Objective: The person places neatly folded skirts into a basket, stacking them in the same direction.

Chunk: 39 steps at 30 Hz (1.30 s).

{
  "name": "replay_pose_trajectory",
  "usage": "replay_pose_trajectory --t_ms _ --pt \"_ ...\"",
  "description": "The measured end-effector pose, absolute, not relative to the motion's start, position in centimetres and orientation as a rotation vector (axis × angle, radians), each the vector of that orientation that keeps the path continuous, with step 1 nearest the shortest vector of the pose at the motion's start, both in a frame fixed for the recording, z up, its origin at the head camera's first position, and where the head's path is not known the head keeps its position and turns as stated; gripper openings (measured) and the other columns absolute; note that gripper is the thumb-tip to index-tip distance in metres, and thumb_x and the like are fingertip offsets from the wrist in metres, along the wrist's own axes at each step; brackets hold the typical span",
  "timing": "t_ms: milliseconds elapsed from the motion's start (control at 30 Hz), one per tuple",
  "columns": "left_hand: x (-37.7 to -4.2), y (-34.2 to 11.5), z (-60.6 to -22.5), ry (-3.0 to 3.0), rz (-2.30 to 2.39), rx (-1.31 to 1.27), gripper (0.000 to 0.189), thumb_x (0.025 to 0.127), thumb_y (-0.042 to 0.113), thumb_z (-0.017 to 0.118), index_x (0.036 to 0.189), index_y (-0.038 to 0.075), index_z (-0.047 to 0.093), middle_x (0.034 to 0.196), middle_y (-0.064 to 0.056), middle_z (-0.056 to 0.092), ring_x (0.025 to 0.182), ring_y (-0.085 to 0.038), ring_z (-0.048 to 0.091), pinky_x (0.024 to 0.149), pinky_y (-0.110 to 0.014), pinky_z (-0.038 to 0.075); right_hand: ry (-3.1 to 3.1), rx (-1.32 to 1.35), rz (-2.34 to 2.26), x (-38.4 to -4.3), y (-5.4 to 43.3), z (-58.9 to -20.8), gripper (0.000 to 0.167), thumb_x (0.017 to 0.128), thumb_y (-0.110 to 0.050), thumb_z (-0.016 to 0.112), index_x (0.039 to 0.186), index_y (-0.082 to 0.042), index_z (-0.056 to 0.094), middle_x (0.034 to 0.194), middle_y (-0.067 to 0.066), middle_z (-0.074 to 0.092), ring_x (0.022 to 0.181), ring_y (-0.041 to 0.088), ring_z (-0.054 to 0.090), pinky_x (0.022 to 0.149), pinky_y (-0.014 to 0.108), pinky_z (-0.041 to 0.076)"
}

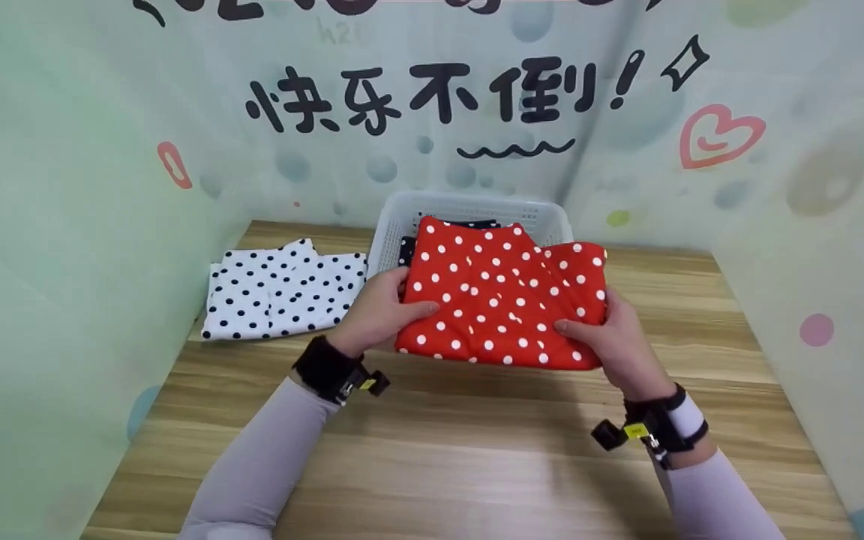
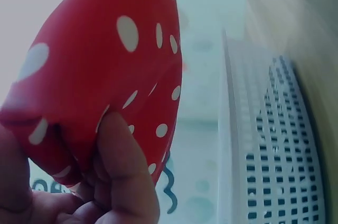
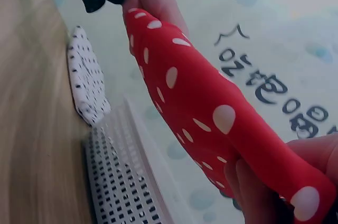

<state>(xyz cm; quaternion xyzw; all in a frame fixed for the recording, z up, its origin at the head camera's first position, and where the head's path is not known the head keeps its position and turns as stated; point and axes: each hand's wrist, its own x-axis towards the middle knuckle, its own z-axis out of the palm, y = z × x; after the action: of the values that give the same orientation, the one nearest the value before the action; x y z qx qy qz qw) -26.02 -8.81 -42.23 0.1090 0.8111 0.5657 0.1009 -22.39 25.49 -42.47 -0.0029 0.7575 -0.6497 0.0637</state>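
Observation:
Both hands hold up a folded red cloth with white polka dots [image 1: 496, 300], in front of and partly over a white perforated basket [image 1: 469, 201]. My left hand [image 1: 376, 307] grips its left edge, thumb on the near face and the other fingers behind. On the right edge, my right hand [image 1: 616, 337] pinches the cloth the same way. In the left wrist view, fingers [image 2: 124, 166] curl against the red fabric. The right wrist view has the cloth [image 3: 195, 97] edge-on between both hands. Dark dotted fabric [image 1: 406, 251] shows inside the basket, mostly hidden by the red cloth.
A folded white cloth with black dots [image 1: 282, 292] lies on the wooden table [image 1: 432, 450], left of the basket. Behind the basket hangs a printed backdrop [image 1: 417, 165] with large dark lettering. Pale side walls [image 1: 64, 262] flank the table.

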Motion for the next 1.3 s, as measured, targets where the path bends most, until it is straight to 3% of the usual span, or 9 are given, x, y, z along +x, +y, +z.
replay_pose_trajectory --t_ms 233,500,833,1300 --pt "-28.8 -8.4 -43.3 2.428 1.726 0.240 0.049 0.098 0.021 0.077 0.141 0.006 0.058 0.129 -0.011 0.070 0.114 -0.024 0.073 0.097 -0.039 0.064 2.334 0.086 -1.997 -25.6 24.8 -43.0 0.075 0.096 -0.012 0.079 0.155 -0.001 0.034 0.142 0.017 0.055 0.116 0.019 0.068 0.091 0.028 0.064" --pt "-31.9 -9.0 -43.3 2.458 1.813 0.160 0.049 0.099 0.018 0.075 0.143 0.005 0.057 0.133 -0.011 0.068 0.122 -0.024 0.068 0.104 -0.041 0.061 2.501 0.168 -2.022 -28.9 23.0 -43.1 0.068 0.092 -0.012 0.083 0.148 -0.005 0.045 0.141 0.018 0.062 0.119 0.024 0.067 0.088 0.027 0.064" --pt "-35.1 -8.6 -44.2 2.528 1.879 0.098 0.043 0.100 0.020 0.075 0.137 0.004 0.061 0.125 -0.013 0.068 0.117 -0.025 0.068 0.102 -0.042 0.061 2.634 0.305 -1.935 -32.2 22.1 -44.3 0.062 0.093 -0.017 0.083 0.145 -0.009 0.050 0.137 0.015 0.065 0.122 0.027 0.065 0.094 0.036 0.063" --pt "-37.7 -7.9 -45.5 2.639 1.825 0.038 0.038 0.100 0.018 0.075 0.133 0.003 0.063 0.122 -0.014 0.070 0.113 -0.026 0.068 0.100 -0.041 0.059 2.875 0.301 -1.750 -34.4 21.3 -45.6 0.052 0.094 -0.015 0.082 0.136 -0.007 0.052 0.132 0.017 0.069 0.115 0.028 0.068 0.091 0.041 0.063"
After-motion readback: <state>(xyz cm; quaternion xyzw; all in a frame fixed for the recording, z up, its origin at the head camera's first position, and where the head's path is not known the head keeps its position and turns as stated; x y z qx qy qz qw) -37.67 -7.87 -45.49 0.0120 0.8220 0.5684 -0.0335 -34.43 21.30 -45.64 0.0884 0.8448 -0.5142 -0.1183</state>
